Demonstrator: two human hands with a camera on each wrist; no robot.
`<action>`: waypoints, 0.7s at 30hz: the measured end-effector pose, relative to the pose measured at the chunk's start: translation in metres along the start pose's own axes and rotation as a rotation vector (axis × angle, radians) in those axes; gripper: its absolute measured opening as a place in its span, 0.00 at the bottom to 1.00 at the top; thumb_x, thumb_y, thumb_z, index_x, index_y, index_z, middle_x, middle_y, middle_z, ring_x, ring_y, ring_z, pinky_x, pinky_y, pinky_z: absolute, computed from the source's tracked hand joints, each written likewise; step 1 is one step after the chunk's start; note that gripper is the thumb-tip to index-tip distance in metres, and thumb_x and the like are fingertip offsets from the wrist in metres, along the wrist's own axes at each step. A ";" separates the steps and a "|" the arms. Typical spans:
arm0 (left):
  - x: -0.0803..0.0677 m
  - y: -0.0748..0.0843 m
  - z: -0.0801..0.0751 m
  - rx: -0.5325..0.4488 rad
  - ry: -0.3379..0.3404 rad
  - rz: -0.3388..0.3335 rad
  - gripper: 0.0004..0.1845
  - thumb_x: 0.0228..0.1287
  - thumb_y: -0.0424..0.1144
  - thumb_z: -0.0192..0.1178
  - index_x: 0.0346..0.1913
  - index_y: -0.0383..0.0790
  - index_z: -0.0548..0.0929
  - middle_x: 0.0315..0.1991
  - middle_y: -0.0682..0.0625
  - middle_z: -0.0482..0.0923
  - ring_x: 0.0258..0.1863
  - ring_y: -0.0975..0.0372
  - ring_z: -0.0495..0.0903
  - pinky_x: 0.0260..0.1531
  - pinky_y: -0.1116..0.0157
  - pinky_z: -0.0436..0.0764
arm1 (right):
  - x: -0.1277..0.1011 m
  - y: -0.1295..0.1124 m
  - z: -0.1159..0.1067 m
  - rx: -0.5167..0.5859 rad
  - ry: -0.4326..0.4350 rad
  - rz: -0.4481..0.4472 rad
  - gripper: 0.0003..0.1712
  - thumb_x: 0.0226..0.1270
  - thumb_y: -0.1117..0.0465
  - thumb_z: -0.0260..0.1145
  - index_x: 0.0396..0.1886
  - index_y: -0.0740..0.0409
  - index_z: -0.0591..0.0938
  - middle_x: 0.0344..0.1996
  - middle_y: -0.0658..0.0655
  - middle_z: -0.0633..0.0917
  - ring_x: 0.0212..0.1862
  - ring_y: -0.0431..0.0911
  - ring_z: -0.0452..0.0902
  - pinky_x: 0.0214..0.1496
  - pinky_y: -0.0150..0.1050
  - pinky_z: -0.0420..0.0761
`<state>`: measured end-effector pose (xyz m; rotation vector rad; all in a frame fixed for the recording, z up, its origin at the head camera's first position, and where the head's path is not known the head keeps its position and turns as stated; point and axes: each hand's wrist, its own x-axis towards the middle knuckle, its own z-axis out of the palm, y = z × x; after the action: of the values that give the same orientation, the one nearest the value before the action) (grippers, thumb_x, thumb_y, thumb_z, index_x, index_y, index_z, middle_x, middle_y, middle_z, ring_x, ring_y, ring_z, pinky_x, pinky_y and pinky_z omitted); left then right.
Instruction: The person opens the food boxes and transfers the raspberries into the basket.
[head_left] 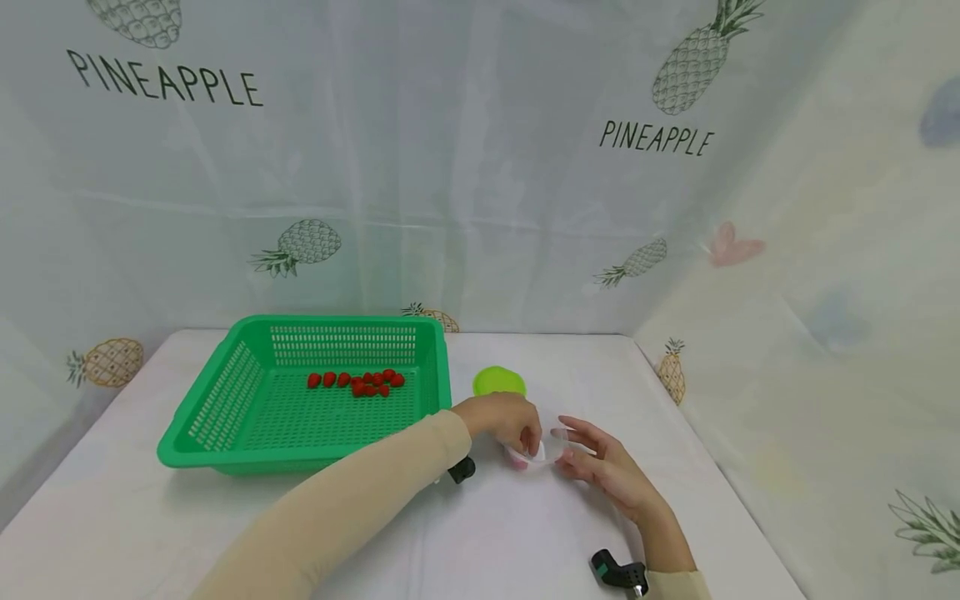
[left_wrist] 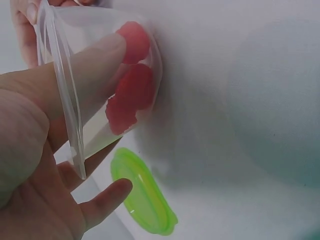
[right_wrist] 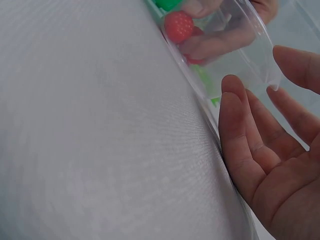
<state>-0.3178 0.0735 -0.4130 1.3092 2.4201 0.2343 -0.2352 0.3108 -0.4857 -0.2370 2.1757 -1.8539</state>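
Note:
A clear plastic container [head_left: 553, 450] stands right of the basket, with several red strawberries [left_wrist: 131, 92] at its bottom. My left hand [head_left: 504, 418] reaches in over its rim. In the right wrist view, its thumb and a finger pinch one strawberry [right_wrist: 178, 27] inside; the fingertips are partly hidden. My right hand [head_left: 609, 468] curves round the container's right side, thumb nearer me, fingertips at the wall and rim. Behind the left hand lies a bright green lid [head_left: 498, 381], also seen below the container in the left wrist view.
A green slatted basket [head_left: 300, 458] takes up the left of the white-covered table [head_left: 487, 550]. More strawberries [head_left: 358, 389] lie toward its back. Black wrist devices [head_left: 618, 573] sit at both wrists. Pineapple-printed cloth [head_left: 480, 167] hangs behind the table.

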 end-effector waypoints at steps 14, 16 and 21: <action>-0.007 -0.002 -0.008 -0.058 0.056 -0.028 0.06 0.71 0.33 0.70 0.43 0.48 0.94 0.39 0.58 0.86 0.39 0.68 0.77 0.42 0.73 0.77 | 0.000 -0.003 0.002 -0.014 0.017 0.012 0.39 0.79 0.63 0.66 0.83 0.60 0.61 0.73 0.72 0.70 0.54 0.51 0.87 0.58 0.41 0.87; -0.011 -0.003 -0.013 -0.050 0.089 -0.022 0.06 0.72 0.34 0.70 0.44 0.48 0.93 0.41 0.58 0.86 0.41 0.69 0.77 0.44 0.73 0.77 | 0.000 -0.003 0.001 -0.026 0.017 0.010 0.39 0.79 0.63 0.65 0.83 0.61 0.61 0.74 0.73 0.69 0.55 0.52 0.86 0.58 0.41 0.87; -0.029 -0.009 -0.036 -0.059 0.162 0.020 0.06 0.74 0.37 0.69 0.47 0.51 0.92 0.43 0.60 0.88 0.47 0.68 0.80 0.51 0.68 0.78 | 0.001 -0.002 0.001 -0.030 0.026 0.036 0.38 0.79 0.62 0.65 0.83 0.59 0.62 0.74 0.72 0.70 0.56 0.52 0.86 0.58 0.41 0.87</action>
<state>-0.3249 0.0459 -0.3763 1.3354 2.5125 0.4299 -0.2360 0.3097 -0.4841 -0.1795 2.2118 -1.8166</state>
